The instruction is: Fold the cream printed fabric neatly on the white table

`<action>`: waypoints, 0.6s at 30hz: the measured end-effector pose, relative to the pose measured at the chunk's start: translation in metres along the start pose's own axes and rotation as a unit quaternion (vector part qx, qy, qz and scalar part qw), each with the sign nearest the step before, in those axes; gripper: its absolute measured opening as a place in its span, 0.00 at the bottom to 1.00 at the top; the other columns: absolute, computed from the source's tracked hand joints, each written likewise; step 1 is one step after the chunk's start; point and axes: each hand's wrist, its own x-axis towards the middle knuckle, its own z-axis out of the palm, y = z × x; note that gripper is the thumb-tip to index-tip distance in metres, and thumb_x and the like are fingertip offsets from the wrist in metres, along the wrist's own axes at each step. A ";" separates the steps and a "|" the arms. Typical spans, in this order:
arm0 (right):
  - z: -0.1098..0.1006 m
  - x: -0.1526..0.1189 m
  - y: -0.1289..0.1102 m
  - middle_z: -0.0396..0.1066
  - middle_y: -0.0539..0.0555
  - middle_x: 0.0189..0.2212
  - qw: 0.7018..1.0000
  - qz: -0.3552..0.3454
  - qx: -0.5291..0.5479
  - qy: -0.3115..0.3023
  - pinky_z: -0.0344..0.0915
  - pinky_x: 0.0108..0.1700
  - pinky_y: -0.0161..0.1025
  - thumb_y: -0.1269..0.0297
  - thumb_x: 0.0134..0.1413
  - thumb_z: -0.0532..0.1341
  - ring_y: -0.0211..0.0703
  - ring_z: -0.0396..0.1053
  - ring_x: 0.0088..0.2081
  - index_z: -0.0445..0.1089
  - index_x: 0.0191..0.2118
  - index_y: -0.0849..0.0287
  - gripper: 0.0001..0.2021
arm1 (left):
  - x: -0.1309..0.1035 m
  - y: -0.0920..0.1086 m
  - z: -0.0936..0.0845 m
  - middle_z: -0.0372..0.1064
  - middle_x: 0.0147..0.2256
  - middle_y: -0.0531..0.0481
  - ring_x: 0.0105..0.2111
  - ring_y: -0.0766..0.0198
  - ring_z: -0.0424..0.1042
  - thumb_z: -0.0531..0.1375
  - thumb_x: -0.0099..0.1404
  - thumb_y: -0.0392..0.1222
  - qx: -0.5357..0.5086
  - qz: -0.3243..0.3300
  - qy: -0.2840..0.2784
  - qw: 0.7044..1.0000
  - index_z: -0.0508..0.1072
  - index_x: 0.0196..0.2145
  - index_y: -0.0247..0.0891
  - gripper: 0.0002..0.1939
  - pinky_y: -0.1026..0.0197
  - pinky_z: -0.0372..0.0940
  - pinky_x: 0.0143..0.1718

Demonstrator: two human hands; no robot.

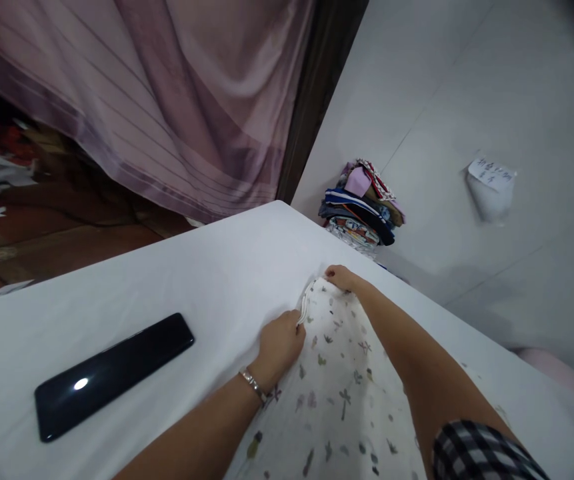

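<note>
A white cloth (337, 380) printed with small plants and leaves stretches from the bottom of the view up to both hands. At the left end of its layered, bound far edge, my left hand (281, 340) grips the fabric with curled fingers; a metal bracelet circles that wrist. Farther out, my right hand (344, 277) pinches the other end of the same edge. Between the hands the edge bows slightly. I cannot tell whether the cloth is a garment or a plain piece, as its near part runs out of view.
A black phone (114, 373) lies on the white table (227, 260) at left. Folded clothes (359, 203) are stacked beyond the table's right edge, near the wall. A pink curtain (191, 100) hangs behind, and a paper note (491, 173) is on the wall.
</note>
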 end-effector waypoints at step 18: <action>0.027 0.030 0.000 0.71 0.55 0.40 0.989 -0.001 0.012 0.150 0.59 0.46 0.39 0.65 0.52 0.54 0.44 0.66 0.42 0.69 0.41 0.58 0.11 | 0.003 -0.013 -0.009 0.67 0.43 0.49 0.41 0.62 0.68 0.50 0.63 0.39 -0.035 -0.012 0.032 0.999 0.61 0.47 0.42 0.13 0.61 0.57 0.39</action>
